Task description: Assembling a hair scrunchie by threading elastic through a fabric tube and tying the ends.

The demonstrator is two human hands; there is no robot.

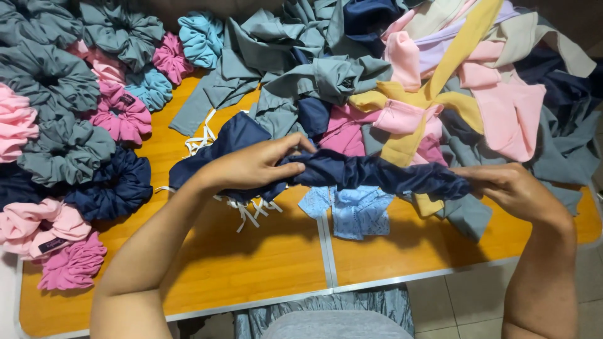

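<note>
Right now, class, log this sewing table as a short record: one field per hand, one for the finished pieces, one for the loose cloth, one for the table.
Left hand: left hand pinches one end of the navy gathered fabric tube
Right hand: right hand grips the tube's other end
Finished pieces: scrunchies in grey, pink, navy and light blue, piled at the table's left
Loose cloth: fabric pieces heaped at the far side
Elastic: white elastic strips under the cloth
Table: orange folding table, metal-edged

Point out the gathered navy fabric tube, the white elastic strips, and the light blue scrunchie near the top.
Navy fabric tube [377, 174], head view, middle of gathered length.
White elastic strips [250, 210], head view, loose strands below left hand.
Light blue scrunchie [201, 39], head view, ruffled body.
</note>
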